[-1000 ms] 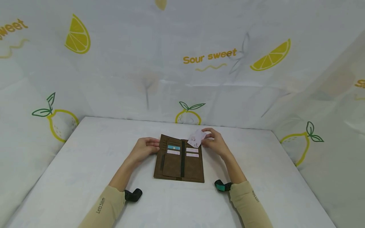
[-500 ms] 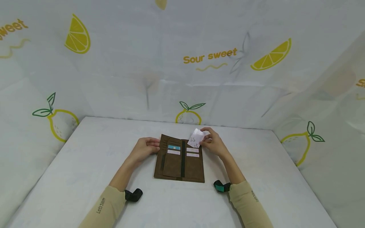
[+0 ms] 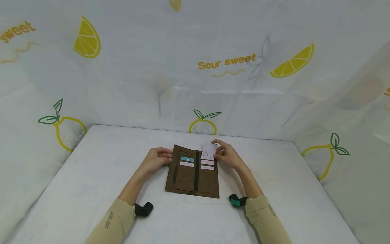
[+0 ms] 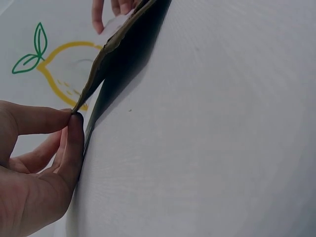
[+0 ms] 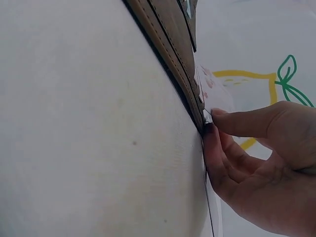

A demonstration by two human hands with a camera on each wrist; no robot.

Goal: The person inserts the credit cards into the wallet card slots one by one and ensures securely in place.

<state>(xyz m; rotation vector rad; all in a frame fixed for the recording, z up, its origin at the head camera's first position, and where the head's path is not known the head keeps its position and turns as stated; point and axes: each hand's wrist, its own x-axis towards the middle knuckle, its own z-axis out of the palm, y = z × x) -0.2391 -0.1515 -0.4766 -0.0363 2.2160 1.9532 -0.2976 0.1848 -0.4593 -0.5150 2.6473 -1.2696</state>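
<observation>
A brown long wallet [image 3: 184, 180] lies unfolded on the table, its card slots facing up. My left hand [image 3: 153, 161] pinches the wallet's upper left edge between thumb and finger, and the left wrist view shows that edge raised off the table. With thumb and fingers my right hand [image 3: 229, 157] grips a pale card [image 3: 209, 151] by its right side. This card, with a faint printed pattern, stands nearly straight at the top of the wallet's right panel. Whether its lower edge is inside a slot I cannot tell.
A blue card [image 3: 187, 159] and a pale card [image 3: 187, 164] show in the left panel's slots. Two pale cards [image 3: 207, 165] sit in the right panel. Behind the white table [image 3: 122, 142] hangs a lemon-print sheet [image 3: 170, 95].
The pale card in my right hand has turned from slanted to nearly straight and come lower against the right panel. My left hand keeps its hold on the wallet; the head view shifts slightly.
</observation>
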